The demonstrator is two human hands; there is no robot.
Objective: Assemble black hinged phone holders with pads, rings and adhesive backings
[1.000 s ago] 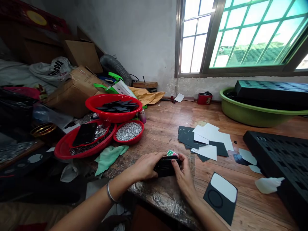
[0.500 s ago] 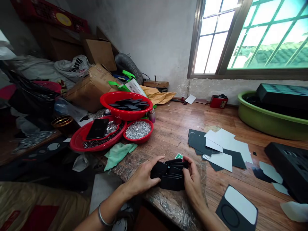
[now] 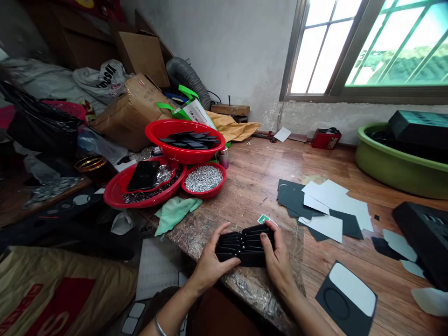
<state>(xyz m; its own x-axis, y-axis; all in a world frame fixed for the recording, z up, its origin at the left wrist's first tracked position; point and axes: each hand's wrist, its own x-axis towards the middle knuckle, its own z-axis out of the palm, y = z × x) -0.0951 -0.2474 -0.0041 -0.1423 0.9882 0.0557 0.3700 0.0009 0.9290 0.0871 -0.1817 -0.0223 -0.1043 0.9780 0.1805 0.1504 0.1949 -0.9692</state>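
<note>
A bunch of slim black pieces (image 3: pixel 250 245) stands side by side on edge at the near edge of the worktable (image 3: pixel 245 196). Small silvery dots, like pin ends, run down its middle where the two halves meet. My left hand (image 3: pixel 208 267) grips the left end, thumb on the near side and fingers on the far side. Around the right end closes my right hand (image 3: pixel 281 267), its thumb lying over the tops. What the pieces are, I cannot make out. Just behind them lies a small green and white card (image 3: pixel 265 219), partly covered.
Left of my hands are a green cloth (image 3: pixel 177 212), a red bowl of small metal pins (image 3: pixel 204 179), a red basket (image 3: pixel 114 196) and a red basin of black plates (image 3: pixel 191 141). Dark and white sheets (image 3: pixel 324 207) lie right, below a green tub (image 3: pixel 399 170).
The left half has turned from a broad flat face to a row of edges, and more silvery dots show along the middle. Both hands keep their hold. The view has shifted slightly.
</note>
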